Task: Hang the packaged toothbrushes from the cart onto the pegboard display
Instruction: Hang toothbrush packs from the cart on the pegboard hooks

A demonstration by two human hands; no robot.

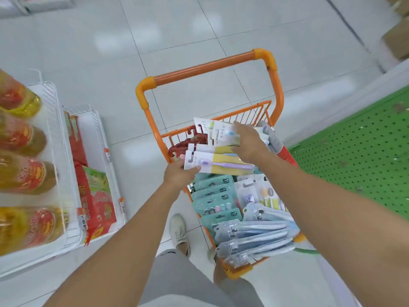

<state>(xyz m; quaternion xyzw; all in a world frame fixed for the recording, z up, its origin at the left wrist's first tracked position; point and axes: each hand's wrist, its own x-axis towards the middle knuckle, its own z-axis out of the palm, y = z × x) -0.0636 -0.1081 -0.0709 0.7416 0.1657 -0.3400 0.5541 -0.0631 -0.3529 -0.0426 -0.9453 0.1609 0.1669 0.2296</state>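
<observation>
Below, both bare forearms reach forward and down from the lower corners toward an orange cart (266,63); the left hand (177,175) pinches the near end of a yellow-and-white toothbrush pack (221,166), thumb on top and fingers curled under its card; the right hand (249,142) lies palm down, just beyond and to the right of the left, its fingers spread over a second, white toothbrush pack (223,134), though whether they grip it or only rest on it cannot be told. Under and behind both hands the cart basket is full: teal carded packs (215,196) sit below the left hand, grey bagged toothbrushes (254,238) lie nearest the body beneath the right forearm, and red hangers (188,140) show just beyond the left hand. Pale floor tiles (177,41) stretch ahead of the hands past the cart handle, bare out to the far shelving; to the right of the right arm a green pegboard (363,151) slopes away, close beside the cart's edge; to the left of the left arm, well apart, white wire shelves (57,138) carry oil bottles (20,173) and red packets (99,207). A narrow strip of floor runs between the shelves and the cart; a white shoe (178,231) stands there under the left forearm.
</observation>
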